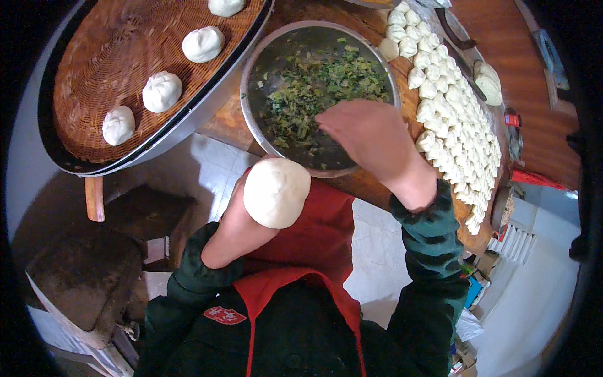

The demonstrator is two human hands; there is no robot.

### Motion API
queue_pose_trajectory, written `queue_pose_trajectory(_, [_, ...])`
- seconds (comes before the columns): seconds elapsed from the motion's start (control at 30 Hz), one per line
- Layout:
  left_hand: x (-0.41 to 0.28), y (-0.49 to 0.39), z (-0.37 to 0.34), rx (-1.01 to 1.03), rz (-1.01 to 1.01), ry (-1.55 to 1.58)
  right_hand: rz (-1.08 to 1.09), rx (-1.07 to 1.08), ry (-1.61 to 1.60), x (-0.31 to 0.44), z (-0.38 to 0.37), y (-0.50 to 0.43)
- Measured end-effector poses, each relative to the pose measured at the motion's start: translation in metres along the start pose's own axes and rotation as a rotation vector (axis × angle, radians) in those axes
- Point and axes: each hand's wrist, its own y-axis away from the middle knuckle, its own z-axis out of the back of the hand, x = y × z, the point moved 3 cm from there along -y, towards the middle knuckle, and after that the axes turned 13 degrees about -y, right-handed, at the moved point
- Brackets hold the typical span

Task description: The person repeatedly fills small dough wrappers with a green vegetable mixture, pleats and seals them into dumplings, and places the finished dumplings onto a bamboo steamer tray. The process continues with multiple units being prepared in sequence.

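A round, flattened dough wrapper (277,193) rests on my left hand (235,231), which supports it from below in front of the red apron. The wrapper hides most of those fingers. My right hand (377,136) reaches over the near right rim of a metal bowl (244,96), fingers pointing down and left. Chopped green vegetable filling (325,77) lies in the bowl. Motion blur and the hand's angle conceal the right fingertips, so I cannot see whether they pinch anything. The wrapper's upper edge comes close to the bowl's near rim.
Several pleated buns (162,92) sit on a round woven steamer mat (108,52) at the left. Many small dough pieces (438,106) cover the right side of the wooden table (228,118). Beyond them lie a knife (464,68) and a larger dough lump (487,82).
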Motion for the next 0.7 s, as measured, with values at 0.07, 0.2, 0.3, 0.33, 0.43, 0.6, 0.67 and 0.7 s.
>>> queue_pose_trajectory(0.07, [0.006,0.002,-0.003,0.013,0.048,0.053,-0.017,0.062,-0.029,0.003,-0.004,-0.001])
queue_pose_trajectory(0.2, [-0.004,0.0,0.002,0.038,-0.02,-0.128,-0.215,0.11,-0.094,0.004,-0.008,-0.014])
queue_pose_trajectory(0.3, [-0.006,-0.002,0.001,0.076,0.005,-0.101,-0.418,0.019,-0.18,-0.005,-0.013,-0.016])
queue_pose_trajectory(0.33, [-0.004,-0.002,-0.001,0.087,0.022,-0.047,-0.435,-0.016,-0.204,-0.008,-0.015,-0.015])
queue_pose_trajectory(0.43, [-0.012,-0.004,-0.001,0.099,-0.045,-0.064,-0.419,-0.021,-0.281,-0.004,-0.011,-0.014])
queue_pose_trajectory(0.6, [-0.008,-0.001,0.003,0.124,-0.093,-0.198,-0.398,-0.065,-0.381,0.014,-0.002,0.0])
queue_pose_trajectory(0.67, [0.004,-0.002,0.002,0.05,-0.09,-0.22,-0.446,-0.127,-0.443,0.018,-0.002,0.007])
queue_pose_trajectory(0.7, [0.007,-0.002,0.001,0.017,-0.085,-0.231,-0.442,-0.154,-0.433,0.02,-0.002,0.01])
